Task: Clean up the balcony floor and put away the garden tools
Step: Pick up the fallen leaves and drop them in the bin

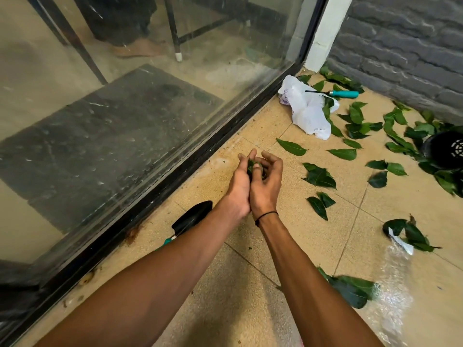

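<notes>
Bunching a small wad of leaves (254, 167) between them, the left hand (239, 184) and right hand (266, 184) are pressing together just beside the glass door (150, 101), fingers curling round the greenery. Being light, limp and springy, the leaves are likely wanting a whole-fist grip, not a pinch. More are lying scattered from 1 to 4 o'clock over the floor tiles (225, 284), which are looking gritty. A white plastic bag (307, 108) is sitting at 1 o'clock, touching a teal-handled tool (343, 93). A black trowel (193, 216) is lying at 8 o'clock under the left forearm.
</notes>
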